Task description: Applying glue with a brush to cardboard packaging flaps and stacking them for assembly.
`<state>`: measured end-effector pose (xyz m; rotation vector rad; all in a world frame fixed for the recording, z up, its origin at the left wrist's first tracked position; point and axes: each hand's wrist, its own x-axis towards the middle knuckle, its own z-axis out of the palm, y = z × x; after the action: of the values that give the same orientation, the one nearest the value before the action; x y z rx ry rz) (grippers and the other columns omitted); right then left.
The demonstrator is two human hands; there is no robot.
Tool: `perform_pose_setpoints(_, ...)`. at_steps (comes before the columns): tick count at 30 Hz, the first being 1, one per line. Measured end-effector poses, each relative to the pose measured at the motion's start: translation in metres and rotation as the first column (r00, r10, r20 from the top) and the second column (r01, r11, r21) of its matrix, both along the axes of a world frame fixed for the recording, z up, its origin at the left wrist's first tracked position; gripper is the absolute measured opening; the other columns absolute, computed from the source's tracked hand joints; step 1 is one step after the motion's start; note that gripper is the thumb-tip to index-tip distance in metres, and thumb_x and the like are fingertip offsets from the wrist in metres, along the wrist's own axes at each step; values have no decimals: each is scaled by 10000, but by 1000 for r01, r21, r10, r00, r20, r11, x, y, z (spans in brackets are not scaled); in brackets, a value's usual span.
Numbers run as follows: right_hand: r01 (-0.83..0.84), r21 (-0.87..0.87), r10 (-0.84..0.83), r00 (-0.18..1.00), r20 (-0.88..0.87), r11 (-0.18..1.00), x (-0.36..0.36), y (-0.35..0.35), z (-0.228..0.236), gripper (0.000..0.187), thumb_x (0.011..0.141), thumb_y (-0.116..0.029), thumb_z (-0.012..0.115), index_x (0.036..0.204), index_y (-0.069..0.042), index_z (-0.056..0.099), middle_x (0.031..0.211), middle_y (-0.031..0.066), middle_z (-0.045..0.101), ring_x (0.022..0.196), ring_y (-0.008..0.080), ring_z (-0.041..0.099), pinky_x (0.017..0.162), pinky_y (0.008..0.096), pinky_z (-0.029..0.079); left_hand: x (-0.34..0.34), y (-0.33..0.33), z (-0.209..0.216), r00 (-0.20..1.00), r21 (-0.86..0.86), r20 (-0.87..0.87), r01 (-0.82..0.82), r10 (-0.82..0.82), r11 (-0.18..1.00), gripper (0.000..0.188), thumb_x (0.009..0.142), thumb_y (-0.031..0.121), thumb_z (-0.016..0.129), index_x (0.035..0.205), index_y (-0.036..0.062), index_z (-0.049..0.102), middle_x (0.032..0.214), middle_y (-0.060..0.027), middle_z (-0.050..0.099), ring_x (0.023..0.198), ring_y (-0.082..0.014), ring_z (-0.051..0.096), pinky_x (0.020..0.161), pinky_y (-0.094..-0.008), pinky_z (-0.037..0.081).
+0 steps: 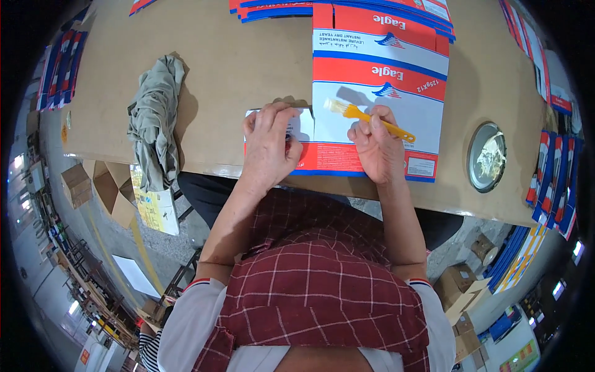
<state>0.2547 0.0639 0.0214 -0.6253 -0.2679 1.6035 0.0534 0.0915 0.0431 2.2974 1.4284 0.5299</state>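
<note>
A flat printed carton blank (380,99) in red, white and blue lies on the table in front of me. My left hand (271,139) is at its left flap, with the fingers bent over the flap and the thumb drawn in toward them. Between the thumb and fingers little can be made out. My right hand (380,146) pinches a yellow-handled brush (395,129) above the carton's white panel. The pale bristles point to the left and look coated in white paste. To the right, a round metal dish (476,167) holds white paste (493,155).
A crumpled grey-green cloth (155,118) hangs over the table's near edge at left. Stacked carton blanks (279,8) lie at the back. More printed cartons (551,180) stand by the right edge, others (62,68) at far left. Open cardboard boxes (111,189) sit on the floor.
</note>
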Motion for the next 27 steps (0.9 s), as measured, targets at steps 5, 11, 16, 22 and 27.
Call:
perform_pose_setpoints(5, 48, -25, -48, 999, -2, 999, 1, -2, 1, 118, 879, -176, 556, 957, -91, 532, 773, 14, 531, 702, 110, 481, 691, 301, 397, 0, -3, -6, 983, 76, 164, -96, 83, 992, 410, 595, -32, 571, 992, 69, 553, 1018, -108, 491, 982, -264, 463, 901, -423, 274)
perform_pose_setpoints(11, 14, 52, -29, 952, 305, 999, -7, -11, 10, 129, 908, -178, 486, 886, -51, 483, 708, 76, 562, 626, 124, 516, 623, 270, 428, -15, -12, -18, 940, 244, 341, -84, -5, 966, 234, 496, -61, 565, 691, 67, 568, 782, -50, 532, 831, -270, 512, 784, -381, 377)
perform_pose_setpoints(16, -160, 89, 22, 587, 809, 983, -17, -24, 18, 113, 899, -122, 476, 848, -27, 441, 701, 65, 576, 592, 88, 535, 566, 238, 444, -14, -13, -20, 964, 316, 260, -40, -46, 948, 249, 452, -69, 550, 663, 63, 549, 742, -51, 529, 800, -269, 521, 659, -340, 443)
perform_pose_setpoints(22, -255, 163, -55, 382, 922, 953, -25, -25, 7, 139, 859, -121, 554, 789, -33, 474, 652, 67, 562, 538, 121, 535, 492, 262, 419, -16, -14, -18, 979, 340, 200, -42, -29, 940, 227, 449, -60, 558, 639, 61, 522, 730, -53, 519, 795, -266, 525, 645, -332, 452)
perform_pose_setpoints(27, -186, 285, -207, 354, 912, 940, -21, -27, 8, 133, 836, -123, 587, 778, -41, 499, 615, 75, 542, 510, 175, 537, 464, 296, 406, -12, -14, -21, 976, 360, 219, -59, -22, 931, 219, 459, -56, 555, 642, 59, 521, 722, -56, 513, 790, -263, 523, 638, -329, 448)
